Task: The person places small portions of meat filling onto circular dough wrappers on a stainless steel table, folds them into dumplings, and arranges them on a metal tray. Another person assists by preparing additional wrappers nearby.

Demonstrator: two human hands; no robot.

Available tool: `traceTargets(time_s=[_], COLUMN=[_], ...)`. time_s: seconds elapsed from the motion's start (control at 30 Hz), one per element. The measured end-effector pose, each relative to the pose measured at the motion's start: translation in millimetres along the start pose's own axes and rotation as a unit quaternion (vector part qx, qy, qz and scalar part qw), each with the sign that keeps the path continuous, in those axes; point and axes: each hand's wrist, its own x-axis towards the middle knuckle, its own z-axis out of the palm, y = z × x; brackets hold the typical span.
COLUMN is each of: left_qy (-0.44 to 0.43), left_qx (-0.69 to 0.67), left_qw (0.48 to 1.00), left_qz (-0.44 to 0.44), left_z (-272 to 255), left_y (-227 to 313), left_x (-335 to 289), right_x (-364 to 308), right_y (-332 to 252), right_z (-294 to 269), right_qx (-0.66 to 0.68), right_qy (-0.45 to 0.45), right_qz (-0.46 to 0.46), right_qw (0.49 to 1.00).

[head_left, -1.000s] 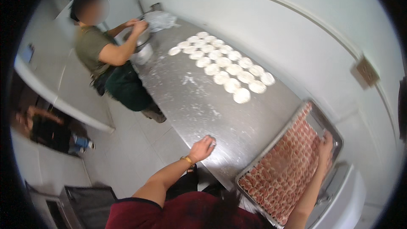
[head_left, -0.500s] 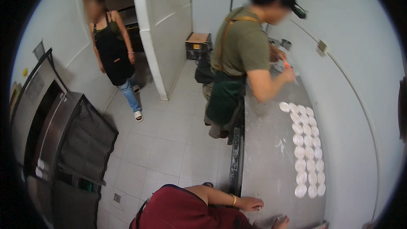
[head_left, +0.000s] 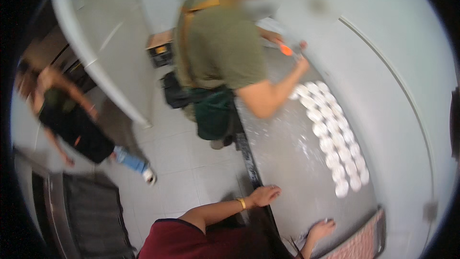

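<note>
My left hand [head_left: 265, 195], with a yellow band at the wrist, is at the near-left edge of the metal worktable [head_left: 282, 163]. Its fingers are loosely bent and nothing shows in them. Lower right, my right hand [head_left: 322, 230] is over the tabletop with its fingers apart, holding nothing visible. Beyond both hands, several flat, pale round dough discs [head_left: 338, 144] lie in close rows along the wall side. Beside my right hand, a tray [head_left: 382, 225] holds pinkish pieces, cut off by the lower edge of the view. White dusting marks the table.
A co-worker in a green shirt [head_left: 225, 43] leans over the far end, holding a bright orange item [head_left: 286, 49]. Another person in a black apron [head_left: 76, 124] stands on the left. A dark box [head_left: 160, 55] sits by the partition wall [head_left: 105, 33]. Dark equipment [head_left: 91, 211] stands lower left.
The view has shifted, bringing the tray further into sight. My left hand has moved from over the tabletop to its edge. The aproned person has come forward from the doorway.
</note>
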Motion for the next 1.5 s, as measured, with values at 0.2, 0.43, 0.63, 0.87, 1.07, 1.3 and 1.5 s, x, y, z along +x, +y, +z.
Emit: traceTargets(time_s=[0.2, 0.43, 0.63, 0.87, 1.07, 1.3, 1.5], left_qy=[-0.031, -0.008, 0.060, 0.213, 0.197, 0.241, 0.227], left_qx=[0.015, 0.005, 0.040, 0.188, 0.297, 0.344, 0.301], left_qw=[0.998, 0.999, 0.995, 0.956, 0.926, 0.883, 0.903], left_qz=[-0.049, -0.048, -0.068, -0.075, -0.121, -0.211, -0.204], left_z=[-2.1, -24.2, -34.6, -65.8, -65.0, -39.0, -42.8], left_y=[10.0, -11.0, -45.6, -96.1, -135.3, -145.9, -162.9], left_x=[18.1, 97.3, 238.0, 459.2, 571.2, 615.5, 627.5], right_x=[3.0, 4.0, 4.9, 8.1, 13.9, 20.0, 16.1], right_y=[-6.0, -17.6, -12.4, -15.4, -20.0, -15.1, -8.0], right_z=[-8.9, -18.2, -8.3, -10.1, -13.4, -2.0, -2.9], right_qx=[0.045, 0.029, 0.028, 0.023, 0.010, 0.077, 0.134], right_qy=[-0.006, -0.006, -0.001, -0.016, -0.027, -0.042, -0.035], right_qz=[0.010, 0.021, 0.017, 0.026, 0.026, 0.028, 0.074], right_qw=[0.999, 0.999, 0.999, 0.999, 0.999, 0.996, 0.988])
